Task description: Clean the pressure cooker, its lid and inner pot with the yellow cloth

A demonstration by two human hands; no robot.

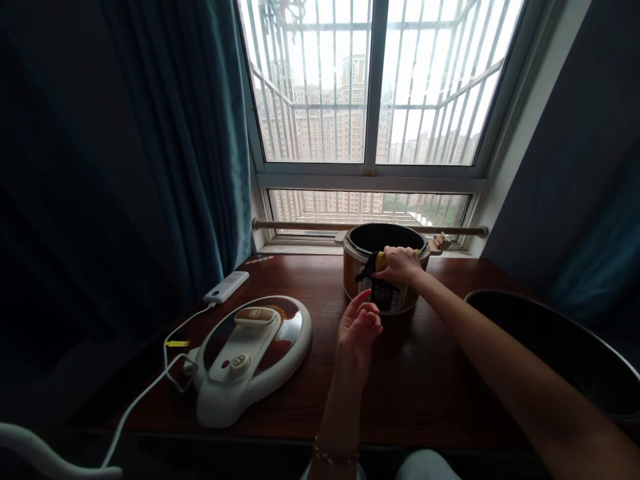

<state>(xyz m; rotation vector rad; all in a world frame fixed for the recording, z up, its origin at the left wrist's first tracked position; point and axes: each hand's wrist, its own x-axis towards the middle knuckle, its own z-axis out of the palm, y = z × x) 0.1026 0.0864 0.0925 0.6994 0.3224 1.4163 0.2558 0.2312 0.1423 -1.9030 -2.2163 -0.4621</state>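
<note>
An electric pressure cooker body (352,272), golden-brown with a dark control panel, stands lidless by the window. At its front rim, my right hand (400,265) is closed around a yellow and black cloth (370,265), part of which hangs down the cooker's outside. My left hand (359,323) hovers in front of the cooker, apart from it. Its index finger stretches forward and the other fingers bend loosely, with nothing held. To the left lies the cooker's white-rimmed lid (301,340), its handle and valve facing up.
A large dark pot (545,347) sits at the right, partly behind my right forearm. A white power bank (227,287) with a white cable (145,393) lies left of the lid on the dark wooden table (320,287). A wooden rod (300,226) runs along the window.
</note>
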